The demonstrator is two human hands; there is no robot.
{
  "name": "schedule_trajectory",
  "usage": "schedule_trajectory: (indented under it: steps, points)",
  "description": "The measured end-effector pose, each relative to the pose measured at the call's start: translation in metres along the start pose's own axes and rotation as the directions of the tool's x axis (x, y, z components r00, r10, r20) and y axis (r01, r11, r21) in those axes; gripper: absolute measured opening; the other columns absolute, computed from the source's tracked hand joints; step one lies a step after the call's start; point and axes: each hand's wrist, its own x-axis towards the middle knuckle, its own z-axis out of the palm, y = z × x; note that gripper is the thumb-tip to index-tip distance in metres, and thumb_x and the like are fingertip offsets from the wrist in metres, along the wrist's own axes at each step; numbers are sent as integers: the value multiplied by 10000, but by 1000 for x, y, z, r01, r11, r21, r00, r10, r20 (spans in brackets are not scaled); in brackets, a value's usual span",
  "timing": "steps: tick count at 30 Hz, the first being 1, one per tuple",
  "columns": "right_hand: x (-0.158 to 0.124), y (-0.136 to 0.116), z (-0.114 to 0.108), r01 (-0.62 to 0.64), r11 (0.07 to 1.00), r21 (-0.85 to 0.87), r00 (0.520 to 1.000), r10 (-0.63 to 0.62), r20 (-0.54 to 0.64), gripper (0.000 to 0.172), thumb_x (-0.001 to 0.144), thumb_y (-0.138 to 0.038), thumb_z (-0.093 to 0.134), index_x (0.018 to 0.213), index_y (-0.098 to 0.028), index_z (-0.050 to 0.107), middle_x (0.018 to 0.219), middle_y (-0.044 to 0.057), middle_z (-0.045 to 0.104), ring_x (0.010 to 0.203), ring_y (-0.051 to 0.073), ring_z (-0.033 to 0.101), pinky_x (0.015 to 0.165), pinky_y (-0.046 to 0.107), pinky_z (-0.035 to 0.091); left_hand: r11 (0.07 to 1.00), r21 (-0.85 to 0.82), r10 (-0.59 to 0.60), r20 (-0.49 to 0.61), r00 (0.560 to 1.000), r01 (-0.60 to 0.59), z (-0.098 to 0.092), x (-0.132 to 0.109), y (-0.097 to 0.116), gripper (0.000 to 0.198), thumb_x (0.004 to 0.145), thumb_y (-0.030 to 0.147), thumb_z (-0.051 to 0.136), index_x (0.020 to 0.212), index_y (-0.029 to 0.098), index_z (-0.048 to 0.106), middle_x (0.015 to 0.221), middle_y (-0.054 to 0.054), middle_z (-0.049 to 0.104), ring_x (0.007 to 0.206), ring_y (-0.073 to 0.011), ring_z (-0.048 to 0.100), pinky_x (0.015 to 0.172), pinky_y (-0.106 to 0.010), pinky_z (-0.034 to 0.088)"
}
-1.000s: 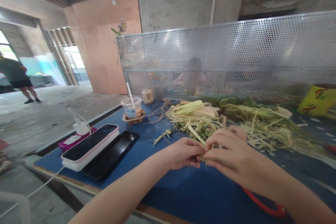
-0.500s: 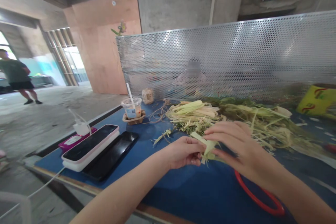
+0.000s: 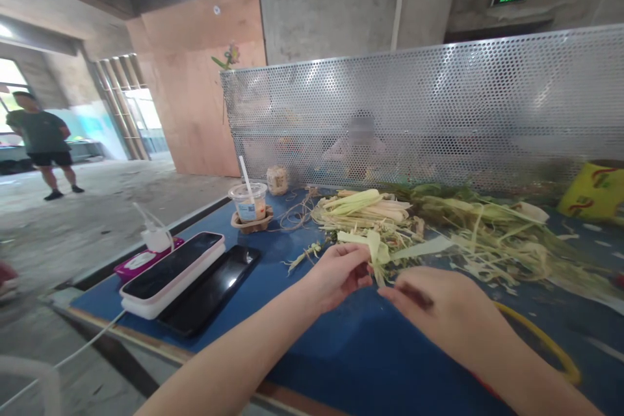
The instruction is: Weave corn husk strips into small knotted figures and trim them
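Observation:
My left hand pinches the base of a small pale-green husked stalk above the blue table; its peeled leaves splay out to both sides. My right hand hovers just right of it, fingers drawn together in a pinch, and whether it holds a thin strip is unclear. Behind the hands lies a bundle of pale stalks and a long heap of green husks and trimmings.
At the left stand a plastic cup with a straw, a white device with a dark screen, a black phone and a charger. A perforated metal screen backs the table, with a person behind it. A yellow bag sits far right. Another person stands far left.
My right hand has pulled away from the stalk, down and to the right. The husk leaves now spread open. The view has shifted slightly.

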Motion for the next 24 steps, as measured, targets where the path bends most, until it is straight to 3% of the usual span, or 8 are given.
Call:
schedule_trajectory:
  steps: [2,5,7,11,16,20,24]
  points:
    - [6,1,8,-235,959,157,964,209,165,316,754,-482,481,630,-205,569,498,-3,544,433,121,466,407,234,318,1000,-2,14,18,1000,-14,-1,1,-1,223,566,229,693,520,99,517,472,16,480,433,-39,410,415,-178,265]
    - [13,5,15,-411,826,386,886,261,384,319,773,-453,439,686,-184,588,489,-17,527,346,79,399,371,213,306,1000,8,19,57,998,-20,-2,2,-2,207,588,224,680,539,93,527,489,10,487,435,-38,410,425,-183,273]
    - [14,7,14,-437,779,449,869,238,434,302,785,-409,428,692,-175,594,488,-23,515,330,61,368,353,198,283,1000,1,27,45,999,-27,-3,2,-1,202,600,219,673,543,92,526,491,9,484,438,-37,407,423,-182,272]
    - [12,7,-2,-398,811,429,866,178,467,311,788,-387,444,643,-168,611,501,-17,528,374,60,394,379,183,299,996,-43,67,-106,992,-72,-5,2,6,177,604,172,657,530,102,512,490,0,491,469,-53,442,431,-176,305]
    - [12,7,-19,-399,823,403,802,101,589,320,799,-375,453,629,-157,615,520,8,558,441,84,460,450,197,355,987,-94,112,-190,975,-131,-5,2,10,97,603,129,629,567,104,541,524,-7,504,518,-76,481,435,-184,319]
    - [12,15,-11,-356,798,487,843,48,536,256,782,-412,495,755,-183,607,693,36,614,658,149,554,617,253,423,992,-102,63,-58,996,-69,-6,2,8,51,587,125,603,577,99,561,559,-16,522,535,-84,490,451,-194,330]
    - [14,18,11,-331,635,698,918,45,394,393,744,-487,524,1005,-192,525,892,63,592,783,182,551,708,316,443,998,-40,47,49,998,-45,-3,0,6,206,651,292,613,620,91,585,578,-38,545,533,-98,493,462,-210,328]
